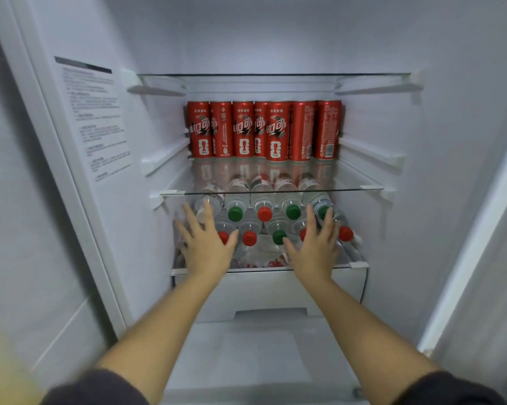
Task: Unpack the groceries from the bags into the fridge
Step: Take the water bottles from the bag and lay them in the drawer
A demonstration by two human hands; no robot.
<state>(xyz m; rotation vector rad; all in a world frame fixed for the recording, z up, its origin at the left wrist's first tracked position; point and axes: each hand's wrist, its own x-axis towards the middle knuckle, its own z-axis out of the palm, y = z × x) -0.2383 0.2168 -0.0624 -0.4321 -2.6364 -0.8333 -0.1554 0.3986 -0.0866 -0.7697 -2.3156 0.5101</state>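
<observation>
fridge (275, 39) bottles (264, 213) lie lengthwise, caps outward.

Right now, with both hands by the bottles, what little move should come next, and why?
Probably a gentle push to settle the bottles back. They lie on their sides in two layers, caps facing out, so they could roll. The left hand and right hand are open, fingers spread in front of them.
</observation>
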